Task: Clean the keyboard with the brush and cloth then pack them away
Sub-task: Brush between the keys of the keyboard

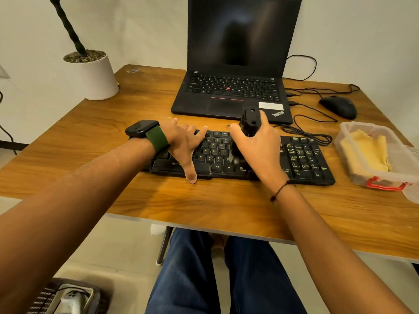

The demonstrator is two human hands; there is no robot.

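Note:
A black keyboard (303, 158) lies across the middle of the wooden table. My left hand (183, 145) rests flat on its left half with fingers spread, pressing it down. My right hand (256, 145) grips a black brush (249, 120) by its blocky handle, and the blurred bristles touch the keys near the keyboard's centre. A yellow cloth (365, 152) lies folded inside a clear plastic box (344, 130) at the right edge of the table.
An open black laptop (231, 94) stands just behind the keyboard. A black mouse (339, 107) and loose cables (308, 130) lie to its right. A white plant pot (95, 74) sits at the back left. The table's front edge (204, 225) runs above my knees.

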